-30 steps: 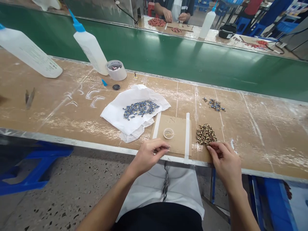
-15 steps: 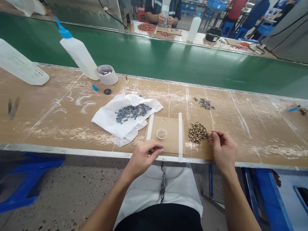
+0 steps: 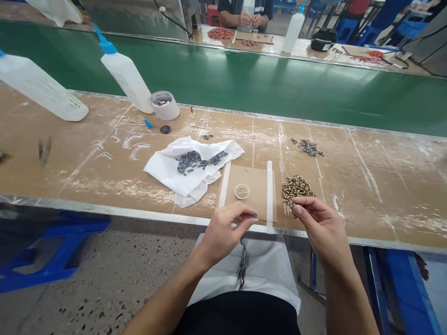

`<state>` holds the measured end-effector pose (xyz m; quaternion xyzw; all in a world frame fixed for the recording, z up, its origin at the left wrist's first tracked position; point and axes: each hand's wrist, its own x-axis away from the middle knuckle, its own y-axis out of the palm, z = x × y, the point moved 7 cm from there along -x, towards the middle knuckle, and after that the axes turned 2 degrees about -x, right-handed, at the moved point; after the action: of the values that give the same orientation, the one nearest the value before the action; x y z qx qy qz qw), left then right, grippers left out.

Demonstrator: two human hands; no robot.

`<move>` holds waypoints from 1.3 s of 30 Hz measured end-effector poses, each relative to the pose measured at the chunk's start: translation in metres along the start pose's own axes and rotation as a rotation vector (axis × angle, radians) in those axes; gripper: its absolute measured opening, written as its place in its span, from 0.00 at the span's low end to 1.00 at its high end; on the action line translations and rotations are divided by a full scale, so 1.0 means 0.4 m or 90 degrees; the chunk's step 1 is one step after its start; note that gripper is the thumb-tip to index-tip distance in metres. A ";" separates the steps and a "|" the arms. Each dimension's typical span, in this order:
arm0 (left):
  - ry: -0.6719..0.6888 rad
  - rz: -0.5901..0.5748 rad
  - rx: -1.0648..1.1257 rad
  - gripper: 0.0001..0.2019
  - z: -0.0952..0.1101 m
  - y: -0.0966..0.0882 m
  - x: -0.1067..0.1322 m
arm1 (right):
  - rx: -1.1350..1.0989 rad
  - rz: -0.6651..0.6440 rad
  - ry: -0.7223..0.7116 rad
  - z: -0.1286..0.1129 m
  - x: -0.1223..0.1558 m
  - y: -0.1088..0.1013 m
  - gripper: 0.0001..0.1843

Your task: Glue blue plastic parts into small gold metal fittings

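Observation:
My left hand point(image 3: 226, 228) hovers at the bench's front edge, fingers pinched on a small blue piece at the fingertips. My right hand point(image 3: 319, 223) is beside it, palm turned up, thumb and fingers pinched on something I cannot make out, just in front of a pile of small brass-coloured parts point(image 3: 296, 187). Between the hands lies a cardboard pad point(image 3: 256, 184) edged with white strips, with a small clear cap point(image 3: 242, 191) on it. A white cloth point(image 3: 174, 170) to the left carries several small blue parts point(image 3: 199, 159).
Two squeeze bottles with blue caps point(image 3: 127, 77) point(image 3: 38, 88), a tape roll point(image 3: 165, 105) and a small heap of blue parts point(image 3: 309, 147) lie on the bench. A green conveyor belt point(image 3: 244, 79) runs behind; another person's hands point(image 3: 247, 19) work across it. A blue stool point(image 3: 45, 251) stands below left.
My right hand has drawn back from the brass pile towards me and turned palm up. My left hand has lifted slightly off the bench edge. The camera view has shifted.

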<state>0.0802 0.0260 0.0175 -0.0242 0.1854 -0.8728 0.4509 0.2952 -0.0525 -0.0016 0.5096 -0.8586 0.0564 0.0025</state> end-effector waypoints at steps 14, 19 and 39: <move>0.015 0.060 0.027 0.06 0.022 0.015 0.004 | -0.103 -0.108 0.067 -0.015 0.066 0.155 0.06; 0.009 0.063 0.031 0.06 0.018 0.014 0.004 | -0.104 -0.086 0.049 -0.009 0.077 0.161 0.05; 0.123 -0.025 -0.178 0.09 0.083 0.006 0.010 | 0.151 -0.173 -0.180 -0.087 0.108 0.188 0.11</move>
<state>0.0868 0.0116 0.0472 -0.0065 0.3465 -0.8456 0.4059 0.2068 -0.0514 0.0284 0.6204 -0.7610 0.0839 -0.1702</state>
